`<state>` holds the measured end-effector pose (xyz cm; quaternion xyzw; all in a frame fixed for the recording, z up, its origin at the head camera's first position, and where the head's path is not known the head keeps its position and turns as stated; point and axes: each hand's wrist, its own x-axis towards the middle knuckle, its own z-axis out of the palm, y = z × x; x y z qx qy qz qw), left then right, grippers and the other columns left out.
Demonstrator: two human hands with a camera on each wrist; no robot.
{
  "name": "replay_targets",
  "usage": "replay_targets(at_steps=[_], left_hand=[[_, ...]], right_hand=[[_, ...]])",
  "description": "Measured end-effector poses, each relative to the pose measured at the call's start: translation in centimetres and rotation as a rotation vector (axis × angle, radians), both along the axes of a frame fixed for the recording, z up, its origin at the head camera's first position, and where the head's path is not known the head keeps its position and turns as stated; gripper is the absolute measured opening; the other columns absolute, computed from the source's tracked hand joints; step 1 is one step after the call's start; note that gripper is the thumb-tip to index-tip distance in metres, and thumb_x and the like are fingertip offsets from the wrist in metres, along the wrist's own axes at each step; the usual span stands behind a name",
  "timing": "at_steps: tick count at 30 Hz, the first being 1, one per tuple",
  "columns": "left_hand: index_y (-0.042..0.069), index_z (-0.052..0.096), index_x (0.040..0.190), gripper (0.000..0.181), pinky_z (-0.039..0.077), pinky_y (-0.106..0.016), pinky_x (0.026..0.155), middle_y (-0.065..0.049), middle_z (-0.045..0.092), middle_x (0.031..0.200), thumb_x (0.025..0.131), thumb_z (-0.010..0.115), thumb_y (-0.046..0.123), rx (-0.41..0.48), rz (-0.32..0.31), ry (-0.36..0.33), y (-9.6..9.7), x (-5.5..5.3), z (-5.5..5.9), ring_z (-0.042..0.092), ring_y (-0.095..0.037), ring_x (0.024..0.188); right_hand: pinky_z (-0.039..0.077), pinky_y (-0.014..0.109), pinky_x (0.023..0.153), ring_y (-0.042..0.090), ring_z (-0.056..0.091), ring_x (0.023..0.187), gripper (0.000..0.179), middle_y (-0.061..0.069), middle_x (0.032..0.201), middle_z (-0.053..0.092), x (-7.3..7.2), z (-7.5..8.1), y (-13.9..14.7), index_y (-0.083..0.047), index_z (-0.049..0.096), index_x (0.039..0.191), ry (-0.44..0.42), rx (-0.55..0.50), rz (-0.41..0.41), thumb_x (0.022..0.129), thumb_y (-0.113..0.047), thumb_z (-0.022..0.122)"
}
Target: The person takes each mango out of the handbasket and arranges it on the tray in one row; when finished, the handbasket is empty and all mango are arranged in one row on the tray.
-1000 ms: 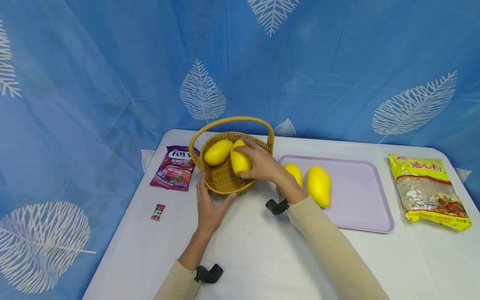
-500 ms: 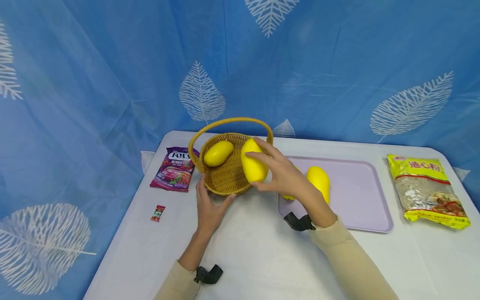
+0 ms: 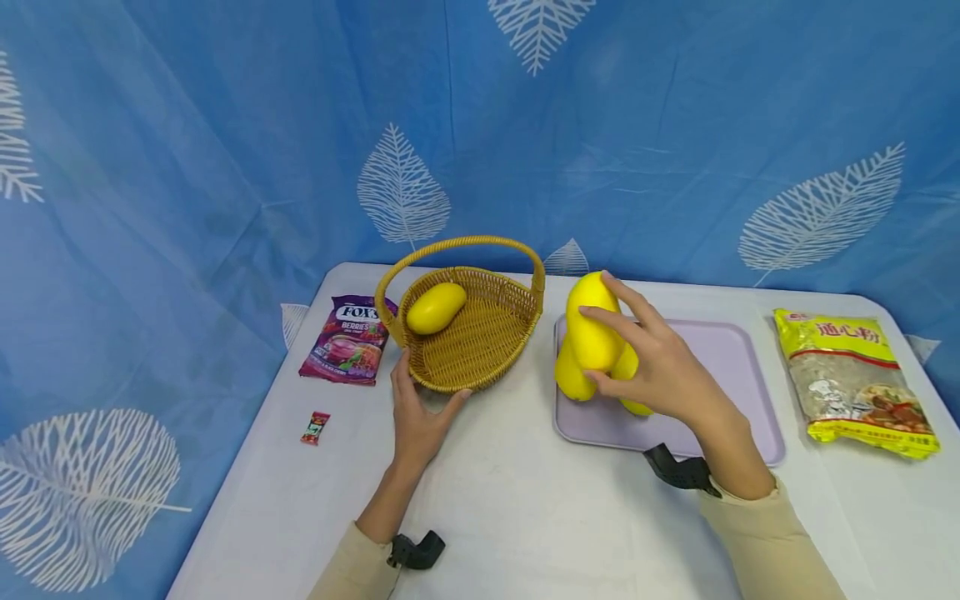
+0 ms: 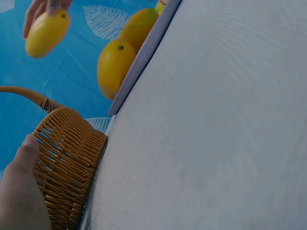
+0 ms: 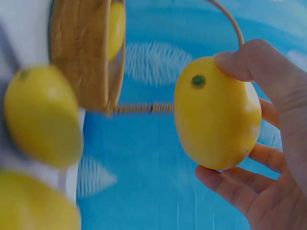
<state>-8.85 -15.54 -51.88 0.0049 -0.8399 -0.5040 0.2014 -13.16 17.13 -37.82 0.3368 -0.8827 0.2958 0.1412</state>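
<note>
A yellow mango (image 3: 588, 333) is in my right hand (image 3: 663, 367), which grips it between thumb and fingers above the left end of the lilac tray (image 3: 727, 375). In the right wrist view the held mango (image 5: 216, 120) shows a green stem spot. Under it, two more mangoes (image 3: 572, 382) lie on the tray, partly hidden. One mango (image 3: 437, 308) sits in the left part of the wicker basket (image 3: 472, 350). My left hand (image 3: 418, 417) touches the basket's near side with fingers and thumb spread; the left wrist view shows the thumb (image 4: 24, 158) against its wall.
Left of the basket lies a purple candy bag (image 3: 348, 342), with a small red wrapped candy (image 3: 315, 427) nearer me. A yellow-topped pasta bag (image 3: 855, 383) lies right of the tray. The basket's tall handle (image 3: 465, 242) arches over it. A blue curtain (image 3: 637, 167) hangs behind the table.
My right hand has lifted a mango out of the basket and carried it right, over the tray. My left hand has stayed at the basket.
</note>
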Motion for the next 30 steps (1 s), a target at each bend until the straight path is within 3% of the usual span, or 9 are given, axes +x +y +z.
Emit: replay_targets(at_steps=[4, 11, 14, 24, 30], left_hand=[[0.009, 0.014, 0.156, 0.107, 0.027, -0.051, 0.118, -0.015, 0.026, 0.155, 0.079, 0.082, 0.038, -0.005, 0.005, -0.002, -0.1, 0.1, -0.1, 0.027, -0.030, 0.145], [0.008, 0.014, 0.156, 0.108, 0.027, -0.051, 0.118, -0.013, 0.025, 0.156, 0.079, 0.082, 0.039, -0.004, -0.005, -0.010, -0.2, 0.0, 0.0, 0.026, -0.029, 0.146], [0.008, 0.014, 0.156, 0.107, 0.027, -0.050, 0.118, -0.015, 0.025, 0.156, 0.079, 0.082, 0.039, 0.001, -0.005, -0.018, -0.2, 0.0, 0.0, 0.027, -0.031, 0.145], [0.009, 0.013, 0.156, 0.108, 0.025, -0.049, 0.119, -0.012, 0.024, 0.157, 0.079, 0.081, 0.041, 0.001, 0.003, -0.031, -0.2, 0.0, 0.0, 0.026, -0.028, 0.146], [0.009, 0.013, 0.156, 0.108, 0.026, -0.049, 0.119, -0.015, 0.025, 0.156, 0.078, 0.082, 0.040, 0.002, -0.008, -0.018, -0.1, -0.1, 0.1, 0.027, -0.030, 0.146]], right_hand=[[0.055, 0.049, 0.087, 0.038, 0.049, 0.129, 0.082, 0.010, 0.160, 0.028, 0.3, -0.8, 3.1, -0.015, 0.056, 0.137, 0.006, 0.032, -0.077, 0.063, -0.011, 0.090], [0.046, 0.069, 0.084, 0.048, 0.043, 0.129, 0.086, 0.011, 0.160, 0.027, 1.0, -2.9, 8.5, -0.016, 0.054, 0.138, -0.097, 0.033, -0.193, 0.060, -0.005, 0.089], [0.043, 0.072, 0.087, 0.049, 0.041, 0.130, 0.083, 0.013, 0.159, 0.027, 1.4, -3.8, 10.2, -0.014, 0.055, 0.137, -0.150, 0.038, -0.234, 0.062, -0.005, 0.089], [0.041, 0.073, 0.085, 0.053, 0.039, 0.127, 0.078, 0.022, 0.156, 0.027, 1.6, -7.7, 12.0, -0.009, 0.053, 0.136, -0.272, 0.090, -0.172, 0.067, -0.010, 0.088], [0.041, 0.072, 0.087, 0.054, 0.039, 0.127, 0.076, 0.023, 0.156, 0.027, 1.5, -8.4, 12.0, -0.008, 0.052, 0.136, -0.286, 0.107, -0.162, 0.069, -0.014, 0.088]])
